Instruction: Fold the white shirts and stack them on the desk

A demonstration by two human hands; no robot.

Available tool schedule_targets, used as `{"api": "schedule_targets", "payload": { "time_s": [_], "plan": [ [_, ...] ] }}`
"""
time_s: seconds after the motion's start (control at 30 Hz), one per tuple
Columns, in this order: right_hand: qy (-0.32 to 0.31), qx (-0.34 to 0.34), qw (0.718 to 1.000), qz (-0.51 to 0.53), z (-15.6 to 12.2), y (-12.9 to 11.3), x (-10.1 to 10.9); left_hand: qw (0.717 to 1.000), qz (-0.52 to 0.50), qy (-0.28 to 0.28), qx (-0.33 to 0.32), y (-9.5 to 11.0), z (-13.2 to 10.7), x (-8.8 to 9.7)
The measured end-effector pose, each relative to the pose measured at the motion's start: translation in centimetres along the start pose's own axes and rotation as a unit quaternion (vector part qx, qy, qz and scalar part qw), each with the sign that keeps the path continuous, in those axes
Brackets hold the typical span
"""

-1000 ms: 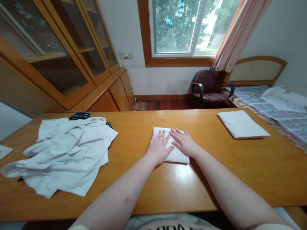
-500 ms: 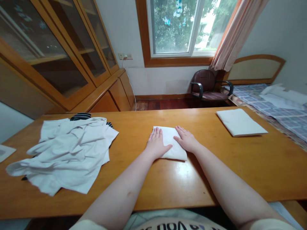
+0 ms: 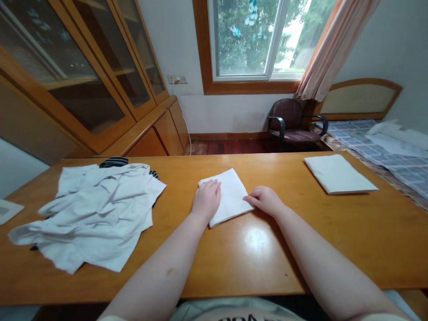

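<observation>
Head-worn, facing forward and down across the surface (image 3: 301,249) toward the window (image 3: 247,40); close over the left hand (image 3: 206,199) and right hand (image 3: 267,200).

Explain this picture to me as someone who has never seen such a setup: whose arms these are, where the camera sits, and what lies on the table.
There is no machine here. A person wears one camera on the head, looking forward and down, so the two bare arms reaching in from the bottom are the person's own. The left hand rests on top of a folded white cloth in the middle of a wooden table. The right hand touches the cloth's right corner; whether it grips it cannot be told. A loose heap of white clothes lies to the left, and a second folded white piece lies far right.
</observation>
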State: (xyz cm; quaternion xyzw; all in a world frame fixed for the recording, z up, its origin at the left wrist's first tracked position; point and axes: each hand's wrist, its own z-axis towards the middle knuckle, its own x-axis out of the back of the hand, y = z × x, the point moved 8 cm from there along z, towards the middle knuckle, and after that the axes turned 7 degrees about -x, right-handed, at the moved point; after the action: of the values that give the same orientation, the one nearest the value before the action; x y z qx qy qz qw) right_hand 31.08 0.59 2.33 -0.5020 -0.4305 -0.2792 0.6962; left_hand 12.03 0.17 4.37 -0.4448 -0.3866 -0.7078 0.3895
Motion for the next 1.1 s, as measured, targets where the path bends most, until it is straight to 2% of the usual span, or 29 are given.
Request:
{"api": "schedule_targets", "payload": {
  "time_s": [0.13,0.3,0.43,0.53,0.63,0.73,0.8,0.93,1.1],
  "plan": [
    [0.091,0.002,0.995,0.039,-0.1,-0.4,1.3,0.997,0.012,-0.065,-0.029,2.0,-0.4,-1.7],
    [0.1,-0.015,0.99,0.099,0.0,0.2,1.0,0.991,0.028,-0.122,-0.052,2.7,-0.5,-3.0],
    [0.07,-0.037,0.986,0.145,-0.1,0.0,0.3,0.988,0.033,-0.14,-0.054,2.8,-0.5,-3.4],
    [0.029,0.005,0.99,0.136,-0.3,-1.6,-0.1,0.986,0.025,-0.147,-0.069,3.4,-0.6,-3.6],
    [-0.009,0.048,0.992,0.116,-0.6,-3.1,-0.5,0.982,0.009,-0.155,-0.111,4.7,-0.8,-3.8],
    [-0.044,0.03,0.996,0.077,-0.5,-3.1,-1.6,0.978,-0.003,-0.154,-0.139,5.5,-0.8,-3.9],
    [-0.061,-0.009,0.997,0.037,-0.3,-2.4,-2.4,0.983,-0.007,-0.144,-0.115,5.0,-0.7,-3.8],
    [-0.076,-0.078,0.994,-0.019,0.1,-1.0,-3.2,0.994,0.014,-0.112,0.0,2.6,-0.3,-3.9],
    [-0.095,-0.086,0.991,-0.039,0.2,-0.8,-3.6,0.993,0.036,-0.103,0.042,1.6,-0.5,-4.5]
  ]
}}
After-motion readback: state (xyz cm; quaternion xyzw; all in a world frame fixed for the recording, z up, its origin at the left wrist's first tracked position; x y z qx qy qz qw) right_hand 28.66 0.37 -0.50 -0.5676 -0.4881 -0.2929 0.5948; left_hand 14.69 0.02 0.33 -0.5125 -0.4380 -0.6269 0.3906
